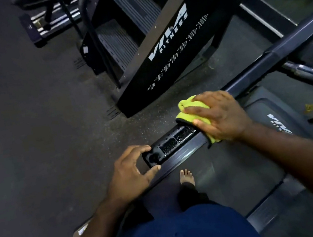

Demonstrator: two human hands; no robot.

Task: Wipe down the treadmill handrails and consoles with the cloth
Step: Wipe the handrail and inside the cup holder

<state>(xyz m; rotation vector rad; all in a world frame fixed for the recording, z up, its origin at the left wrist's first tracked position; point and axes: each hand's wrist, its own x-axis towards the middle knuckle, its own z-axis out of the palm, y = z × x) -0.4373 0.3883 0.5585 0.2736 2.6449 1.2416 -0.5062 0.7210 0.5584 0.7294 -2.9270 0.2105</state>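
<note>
The right hand [220, 116], right of centre in the frame, presses the yellow-green cloth [190, 108] flat on the treadmill handrail [277, 52], fingers spread over the fabric. The handrail's long axis runs from its capped end [169, 146] at lower centre up toward the upper right. The left hand [128, 173] curls around that end, thumb and fingers apart, seemingly just touching it. Unwiped rail probably lies toward the upper right, so the right hand is the nearer one.

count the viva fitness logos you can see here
2. One VIVA FITNESS logo sits on the side panel of the machine ahead. A second logo is on the treadmill's front cover at right, partly cut off by the right forearm. Others may be hidden.
</note>
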